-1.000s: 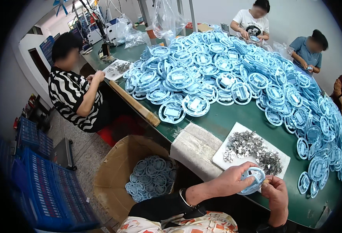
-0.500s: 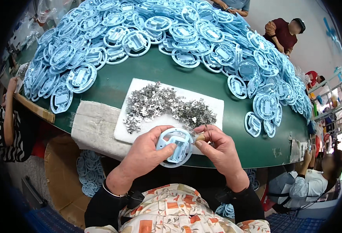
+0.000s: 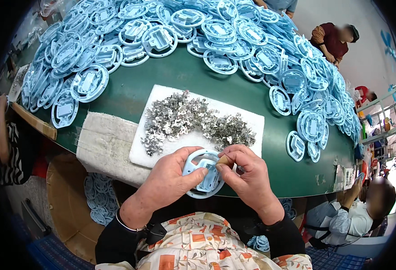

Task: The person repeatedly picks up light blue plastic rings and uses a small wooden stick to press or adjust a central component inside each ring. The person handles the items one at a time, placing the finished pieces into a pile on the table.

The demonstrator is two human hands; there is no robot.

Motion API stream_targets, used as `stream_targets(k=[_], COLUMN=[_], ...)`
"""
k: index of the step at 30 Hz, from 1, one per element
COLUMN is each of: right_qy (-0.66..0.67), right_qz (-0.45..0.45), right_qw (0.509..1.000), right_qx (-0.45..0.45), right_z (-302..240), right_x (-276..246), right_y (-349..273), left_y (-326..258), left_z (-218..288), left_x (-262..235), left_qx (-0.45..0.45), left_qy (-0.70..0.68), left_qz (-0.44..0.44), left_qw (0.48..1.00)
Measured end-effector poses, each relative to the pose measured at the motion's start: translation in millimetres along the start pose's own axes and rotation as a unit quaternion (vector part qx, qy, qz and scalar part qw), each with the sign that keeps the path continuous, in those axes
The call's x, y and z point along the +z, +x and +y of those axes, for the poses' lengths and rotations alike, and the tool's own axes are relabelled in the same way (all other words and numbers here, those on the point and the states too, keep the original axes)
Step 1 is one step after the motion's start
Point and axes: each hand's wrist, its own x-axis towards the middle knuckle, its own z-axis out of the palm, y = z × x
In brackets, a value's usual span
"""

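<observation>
1. A green table point(image 3: 180, 81) is spread out beyond the grip, its far side heaped with light blue ring-shaped plastic parts point(image 3: 234, 36), probably so that stock is kept within reach.
2. A cardboard box point(image 3: 72, 211) is seen below and to the left of the grip, with more blue rings lying in it.
3. A white tray point(image 3: 162, 96) is laid just beyond the grip, with a pile of small metal clips point(image 3: 189, 119) on it, seemingly placed close so pieces can be picked without stretching.
4. One blue ring part point(image 3: 204, 177) is held at the table's near edge, just before the tray.
5. The left hand point(image 3: 169, 180) is clenched around the ring's left rim, thumb on top, so that it is steadied.
6. The right hand point(image 3: 249, 173) is bent inward, its fingertips pinched at the ring's upper right on something small; whether a clip is held cannot be told.
</observation>
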Motion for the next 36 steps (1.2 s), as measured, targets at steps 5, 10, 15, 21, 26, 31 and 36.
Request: stream_targets(k=[5, 10, 15, 21, 26, 31, 36], right_qy=[-0.075, -0.23, -0.195, -0.243, -0.299, -0.387, -0.339], right_qz=[0.001, 0.043, 0.035, -0.014, -0.048, -0.033, -0.015], right_qw=[0.997, 0.967, 0.973, 0.97, 0.949, 0.91, 0.933], right_qx=[-0.026, -0.1, -0.118, -0.02, -0.088, -0.142, -0.124], right_z=[-4, -14, -13, -17, -4, -3, 2], right_x=[4, 20, 18, -8, -6, 3, 3], right_y=[3, -2, -8, -21, -24, -22, -25], left_y=[-1, 0, 2, 3, 4, 5, 2], left_z=[0, 5, -6, -5, -7, -10, -5], left_x=[-1, -5, -6, -4, -5, -5, -4], left_qx=[0.022, 0.024, 0.039, 0.035, 0.048, 0.048, 0.04], left_qy=[0.01, 0.106, 0.081, 0.057, 0.077, 0.071, 0.065], left_qz=[-0.012, -0.018, -0.009, -0.013, -0.009, -0.006, 0.001], left_qw=[1.0, 0.994, 0.996, 0.998, 0.996, 0.996, 0.997])
